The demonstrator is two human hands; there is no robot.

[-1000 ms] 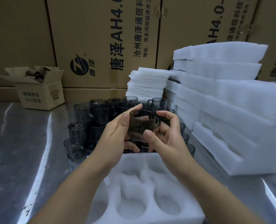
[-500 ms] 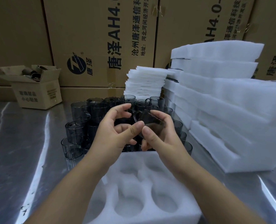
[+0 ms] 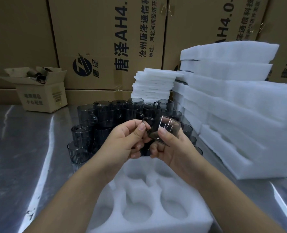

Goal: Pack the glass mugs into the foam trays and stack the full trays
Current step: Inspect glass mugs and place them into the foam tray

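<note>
Cardboard showed far left: one small open box (image 3: 38,93) on the steel table (image 3: 21,157), with big cartons (image 3: 105,39) walling the far side. Right of it stood the cluster of smoky glass mugs (image 3: 95,118), more than a dozen, piled too closely for an exact count. Just near of them my left hand (image 3: 122,142) pinched the handle of one tilted mug (image 3: 167,128) between thumb and forefinger. My right hand (image 3: 173,148) curled round its body, holding it clear of the table, between the cluster and one foam tray (image 3: 156,224) nearest me. Five empty pockets showed there; my arms hid the rest. Far behind stood one stack of thin foam sheets (image 3: 154,84), and at right one pile of foam trays (image 3: 240,115), its layers uncountable.
</note>
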